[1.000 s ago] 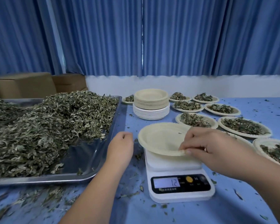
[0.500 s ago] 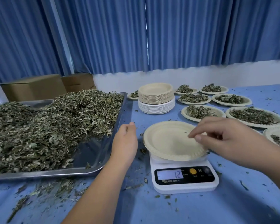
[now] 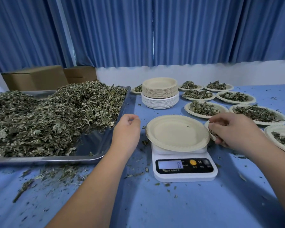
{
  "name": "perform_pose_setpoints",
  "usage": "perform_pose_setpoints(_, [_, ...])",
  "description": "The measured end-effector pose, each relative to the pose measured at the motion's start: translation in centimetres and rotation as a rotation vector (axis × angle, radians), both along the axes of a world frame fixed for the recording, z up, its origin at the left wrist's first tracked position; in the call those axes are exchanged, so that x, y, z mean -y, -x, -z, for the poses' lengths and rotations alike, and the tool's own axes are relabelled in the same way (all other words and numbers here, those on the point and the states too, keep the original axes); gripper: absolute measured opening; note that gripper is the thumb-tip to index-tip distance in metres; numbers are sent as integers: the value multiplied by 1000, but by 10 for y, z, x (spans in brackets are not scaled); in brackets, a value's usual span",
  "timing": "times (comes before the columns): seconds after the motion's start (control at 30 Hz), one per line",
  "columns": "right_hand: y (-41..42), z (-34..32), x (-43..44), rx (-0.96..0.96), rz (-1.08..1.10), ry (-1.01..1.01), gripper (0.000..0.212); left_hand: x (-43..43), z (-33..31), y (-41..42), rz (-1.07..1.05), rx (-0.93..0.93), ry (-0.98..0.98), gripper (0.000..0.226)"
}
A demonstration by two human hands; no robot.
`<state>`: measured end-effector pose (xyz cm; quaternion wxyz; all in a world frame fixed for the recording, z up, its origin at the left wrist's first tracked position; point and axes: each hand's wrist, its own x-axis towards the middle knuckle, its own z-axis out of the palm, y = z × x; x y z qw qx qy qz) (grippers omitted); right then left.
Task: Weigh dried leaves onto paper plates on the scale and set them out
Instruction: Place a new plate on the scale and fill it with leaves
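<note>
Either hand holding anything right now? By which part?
Left hand holds nothing, fingers loosely curled. Right hand does not grip the empty plate; whether its curled fingers pinch anything cannot be told.

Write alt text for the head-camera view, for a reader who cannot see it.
A nearly empty round beige paper plate sits on a white digital kitchen scale, with the person's left hand and right hand either side of it. Left is a metal tray heaped with dried green leaves; behind right, paper plates of leaves are set out.
</note>
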<state>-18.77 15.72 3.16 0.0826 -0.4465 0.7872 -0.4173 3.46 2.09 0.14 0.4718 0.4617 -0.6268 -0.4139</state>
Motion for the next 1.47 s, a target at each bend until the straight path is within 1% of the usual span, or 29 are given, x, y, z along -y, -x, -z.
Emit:
perform_pose_setpoints(0.1, [-1, 0, 0, 57, -1, 2, 11, -1, 0, 0, -3, -3, 4, 9])
perform_pose_setpoints(0.23, [-4, -2, -2, 86, -10, 2, 10, -3, 1, 0, 5, 15, 12, 10])
perform_pose_setpoints(0.37, [-4, -3, -3, 98, -18, -20, 9, -4, 1, 0, 5, 32, 27, 11])
perform_pose_setpoints(0.57, [-3, -7, -7, 102, -40, -9, 13, -14, -5, 1, 2, 48, 51, 13])
perform_pose_setpoints(0.63, [-4, -8, -8, 86, -56, -31, 14, -17, -8, -1, -10, 65, 76, 11])
perform_pose_setpoints(0.73, [-4, -9, -9, 81, -78, -35, 15, -19, -15, -6, -42, 37, 133, 10])
perform_pose_setpoints(0.8, [-4, -10, -11, 80, -80, -27, 16, -21, -21, -10, -70, 27, 193, 12])
perform_pose_setpoints(0.87, [-5, -12, -12, 62, -69, -22, 18, -22, -25, -16, -112, 59, 267, 14])
perform_pose_setpoints(0.93, [-8, -12, -14, 58, -56, -9, 20, -21, -28, -27, -184, 139, 329, 13])
perform_pose_setpoints(0.97, [-9, -12, -14, 62, -51, 1, 21, -20, -29, -35, -229, 216, 341, 13])
perform_pose_setpoints(1.0, [-9, -11, -13, 64, -45, 12, 22, -18, -31, -43, -278, 335, 343, 15])
perform_pose_setpoints(1.13, [-8, -10, -9, 39, -37, 67, 24, -1, -41, -78, -464, 978, 274, 40])
perform_pose_setpoints(1.2, [-8, -9, -8, 21, -42, 88, 24, 9, -48, -96, -537, 1237, 220, 45])
perform_pose_setpoints(1.23, [-8, -9, -7, 8, -48, 95, 25, 14, -50, -106, -556, 1334, 196, 47])
perform_pose_setpoints(1.3, [-8, -8, -7, -2, -62, 110, 25, 24, -50, -120, -535, 1455, 112, 51])
perform_pose_setpoints(1.33, [-8, -8, -7, 3, -70, 120, 24, 27, -48, -124, -504, 1472, 45, 52])
perform_pose_setpoints(1.4, [-8, -8, -7, 8, -82, 134, 24, 31, -45, -130, -442, 1441, -88, 52])
perform_pose_setpoints(1.47, [-9, -9, -8, 3, -91, 147, 25, 33, -43, -132, -394, 1420, -102, 50])
